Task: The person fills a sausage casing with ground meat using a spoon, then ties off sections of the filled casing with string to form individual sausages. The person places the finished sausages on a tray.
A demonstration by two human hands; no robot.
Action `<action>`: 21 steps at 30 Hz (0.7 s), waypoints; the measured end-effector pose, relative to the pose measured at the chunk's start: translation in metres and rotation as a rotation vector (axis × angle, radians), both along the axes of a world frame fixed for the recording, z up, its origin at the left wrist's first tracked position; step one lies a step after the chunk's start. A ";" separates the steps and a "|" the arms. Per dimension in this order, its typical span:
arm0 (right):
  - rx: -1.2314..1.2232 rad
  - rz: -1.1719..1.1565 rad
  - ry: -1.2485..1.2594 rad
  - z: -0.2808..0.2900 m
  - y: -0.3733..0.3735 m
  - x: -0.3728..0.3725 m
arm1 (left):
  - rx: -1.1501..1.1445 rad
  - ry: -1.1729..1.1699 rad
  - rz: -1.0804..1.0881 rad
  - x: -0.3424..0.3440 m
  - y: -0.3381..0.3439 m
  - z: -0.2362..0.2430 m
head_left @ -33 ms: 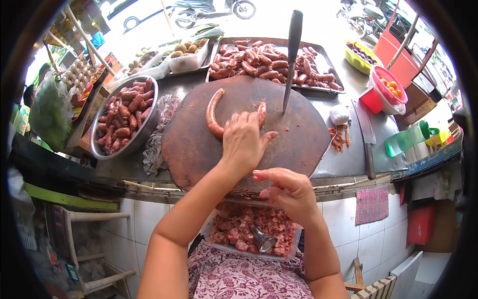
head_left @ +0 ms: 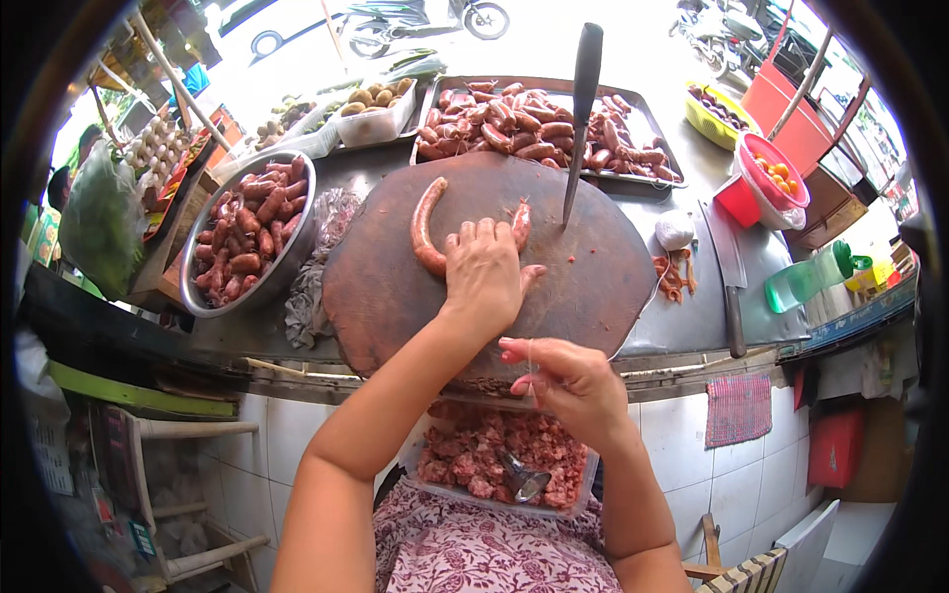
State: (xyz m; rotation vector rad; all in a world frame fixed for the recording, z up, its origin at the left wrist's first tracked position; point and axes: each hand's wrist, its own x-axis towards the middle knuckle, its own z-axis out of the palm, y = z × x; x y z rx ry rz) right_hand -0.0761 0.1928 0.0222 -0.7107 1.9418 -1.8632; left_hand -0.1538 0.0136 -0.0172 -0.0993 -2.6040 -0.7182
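A long raw sausage (head_left: 423,232) curves in a U on the round wooden chopping board (head_left: 381,311). My left hand (head_left: 484,282) lies over its middle, fingers together on the casing and thumb stretched to the right; the part beneath is hidden. The tapered right end points up beside my fingers. Nearer to me, my right hand (head_left: 573,385) pinches a thin white string (head_left: 530,354) between thumb and fingers. From a white ball of string (head_left: 674,228) a strand runs down past the board's right edge. Below the board, a plastic tub (head_left: 445,489) holds minced meat with a metal scoop (head_left: 524,479).
A knife (head_left: 578,128) stands point-down in the board. Behind it, a metal tray (head_left: 643,114) bears several sausages; more fill a steel bowl (head_left: 188,287) at left. On the right are a cleaver (head_left: 732,272), a green bottle (head_left: 809,279) and a red basket (head_left: 736,198).
My right fingers have shifted slightly, and the string between them shows more clearly. The left hand stays on the sausage, its place on the board unchanged.
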 end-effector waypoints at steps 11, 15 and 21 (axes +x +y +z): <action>-0.073 -0.192 0.102 -0.007 0.040 -0.072 | 0.219 -0.337 -0.422 0.045 -0.034 0.051; -0.269 0.292 0.006 0.023 0.044 -0.091 | 0.516 -0.424 -0.560 0.064 -0.040 0.072; -0.386 0.474 0.003 0.030 0.001 -0.087 | 0.805 -0.535 -0.739 0.069 -0.041 0.061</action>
